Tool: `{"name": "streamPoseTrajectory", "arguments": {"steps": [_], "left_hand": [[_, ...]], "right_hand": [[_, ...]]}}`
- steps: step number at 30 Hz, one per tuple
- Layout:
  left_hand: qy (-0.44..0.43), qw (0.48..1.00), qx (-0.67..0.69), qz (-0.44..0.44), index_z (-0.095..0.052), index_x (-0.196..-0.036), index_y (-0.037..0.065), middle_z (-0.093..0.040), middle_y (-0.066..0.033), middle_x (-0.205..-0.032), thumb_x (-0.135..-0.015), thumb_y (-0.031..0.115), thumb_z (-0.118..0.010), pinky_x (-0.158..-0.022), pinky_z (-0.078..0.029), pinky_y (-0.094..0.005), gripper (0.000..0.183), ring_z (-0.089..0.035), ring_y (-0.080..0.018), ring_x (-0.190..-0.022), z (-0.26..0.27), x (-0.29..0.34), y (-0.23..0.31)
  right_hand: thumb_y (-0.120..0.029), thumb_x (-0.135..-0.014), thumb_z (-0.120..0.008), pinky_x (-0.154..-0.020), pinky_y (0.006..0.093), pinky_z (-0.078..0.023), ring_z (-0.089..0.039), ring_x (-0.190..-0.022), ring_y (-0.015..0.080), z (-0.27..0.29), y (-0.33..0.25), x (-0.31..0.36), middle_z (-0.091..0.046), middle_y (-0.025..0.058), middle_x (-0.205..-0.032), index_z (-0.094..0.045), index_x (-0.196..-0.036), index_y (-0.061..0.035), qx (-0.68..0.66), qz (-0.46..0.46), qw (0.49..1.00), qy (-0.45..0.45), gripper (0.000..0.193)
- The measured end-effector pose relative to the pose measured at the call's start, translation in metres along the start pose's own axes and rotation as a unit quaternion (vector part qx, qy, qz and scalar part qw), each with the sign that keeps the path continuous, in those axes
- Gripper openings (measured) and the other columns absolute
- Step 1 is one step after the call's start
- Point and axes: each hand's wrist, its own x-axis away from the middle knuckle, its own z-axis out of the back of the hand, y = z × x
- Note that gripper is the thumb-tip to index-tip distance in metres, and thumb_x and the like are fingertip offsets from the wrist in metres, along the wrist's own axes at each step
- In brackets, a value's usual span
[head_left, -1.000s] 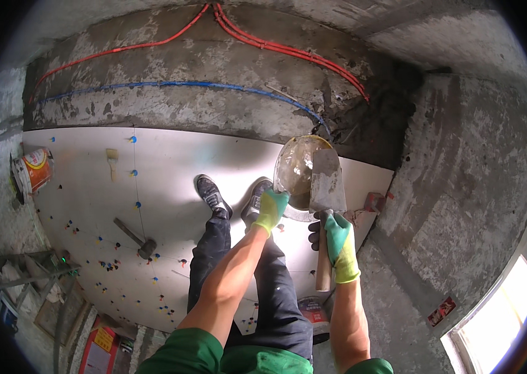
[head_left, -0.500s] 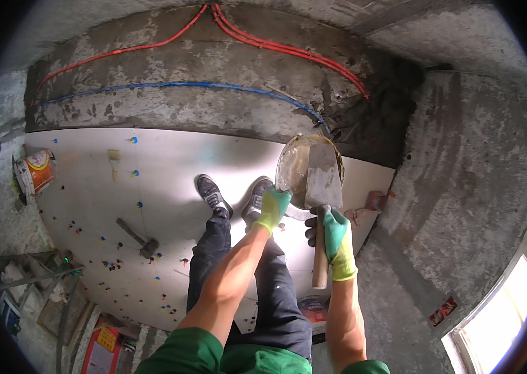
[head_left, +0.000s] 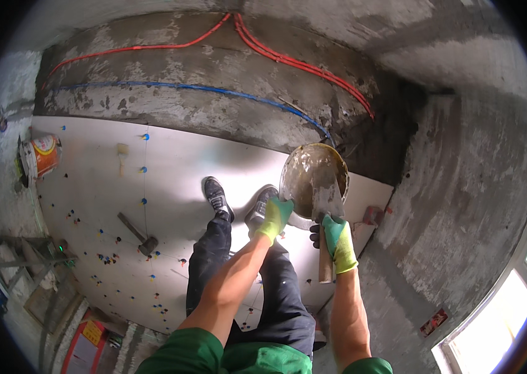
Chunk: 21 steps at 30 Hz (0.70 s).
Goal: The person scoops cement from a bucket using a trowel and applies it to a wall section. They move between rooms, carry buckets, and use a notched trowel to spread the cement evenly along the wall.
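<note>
My left hand (head_left: 277,216), in a green-and-yellow glove, is closed on the near left rim of a round bucket (head_left: 299,173). The bucket's inside is smeared with a grey-tan paste. A matching glove with dark fingertips covers my right hand (head_left: 337,240), wrapped round the grip of a trowel (head_left: 327,194). Its broad, grey-coated blade reaches over the near rim into the bucket's mouth, while the pale handle points back toward me. The lower end of the blade sits against the bucket's inner right side.
My shoes (head_left: 216,196) stand on large white tiles dotted with blue and dark tile spacers (head_left: 144,169). A mallet (head_left: 147,244) and a brush (head_left: 122,151) lie to the left, near an orange-labelled bucket (head_left: 45,155). Red pipes (head_left: 288,60) and a blue pipe (head_left: 213,90) cross the rough concrete beyond.
The trowel blade has gone from above the bucket's mouth down into it, tilting away, with my right hand moving along. My left hand keeps the rim. The view has shifted slightly.
</note>
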Motion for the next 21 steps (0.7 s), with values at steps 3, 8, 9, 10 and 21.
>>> {"name": "streamPoseTrajectory", "arguments": {"steps": [3, 8, 9, 10, 21], "left_hand": [[0.003, 0.992, -0.069, -0.103, -0.066, -0.090, -0.005, -0.064, -0.0087, -0.074, -0.078, 0.018, -0.063, -0.060, -0.045, -0.0323, 0.026, -0.056, -0.0163, -0.066, 0.007, 0.000, -0.005], [0.010, 0.990, 0.047, -0.130, -0.067, -0.091, -0.004, -0.067, -0.0107, -0.078, -0.079, 0.020, -0.066, -0.067, -0.045, -0.0353, 0.027, -0.058, -0.0171, -0.073, 0.038, 0.006, 0.015], [0.045, 0.993, 0.044, -0.102, -0.061, -0.081, 0.004, -0.060, -0.0058, -0.077, -0.084, 0.015, -0.064, -0.064, -0.044, -0.0345, 0.012, -0.053, -0.0174, -0.069, 0.046, 0.009, 0.022], [0.063, 0.991, 0.003, -0.119, -0.061, -0.081, 0.003, -0.059, -0.0050, -0.076, -0.083, 0.014, -0.065, -0.064, -0.044, -0.0341, 0.012, -0.052, -0.0164, -0.069, 0.057, 0.008, 0.032], [0.172, 0.966, 0.172, -0.087, -0.068, -0.091, -0.003, -0.066, -0.0071, -0.076, -0.079, 0.013, -0.066, -0.063, -0.044, -0.0318, 0.021, -0.054, -0.0128, -0.068, 0.189, -0.033, 0.097]], "right_hand": [[-0.018, -0.091, -0.046, -0.043, 0.0304, -0.047, -0.059, -0.050, 0.0190, -0.011, -0.007, -0.003, -0.063, 0.0136, -0.070, -0.058, -0.089, 0.0033, 0.042, 0.015, 0.999, -0.014, 0.024], [-0.017, -0.090, -0.045, -0.043, 0.0296, -0.047, -0.058, -0.050, 0.0175, -0.061, -0.049, 0.008, -0.063, 0.0124, -0.071, -0.057, -0.087, 0.0022, 0.147, 0.045, 0.985, -0.074, 0.023], [-0.018, -0.090, -0.044, -0.043, 0.0297, -0.047, -0.059, -0.050, 0.0175, -0.073, -0.059, 0.016, -0.063, 0.0125, -0.071, -0.057, -0.086, 0.0019, 0.173, 0.063, 0.978, -0.093, 0.024], [-0.019, -0.091, -0.044, -0.043, 0.0298, -0.047, -0.059, -0.050, 0.0174, -0.086, -0.068, 0.024, -0.064, 0.0126, -0.071, -0.057, -0.085, 0.0016, 0.203, 0.074, 0.971, -0.103, 0.025], [-0.023, -0.095, -0.045, -0.047, 0.0293, -0.048, -0.060, -0.054, 0.0168, -0.235, -0.123, 0.022, -0.064, 0.0105, -0.075, -0.058, -0.096, 0.0011, 0.259, 0.083, 0.949, -0.160, 0.028]]}}
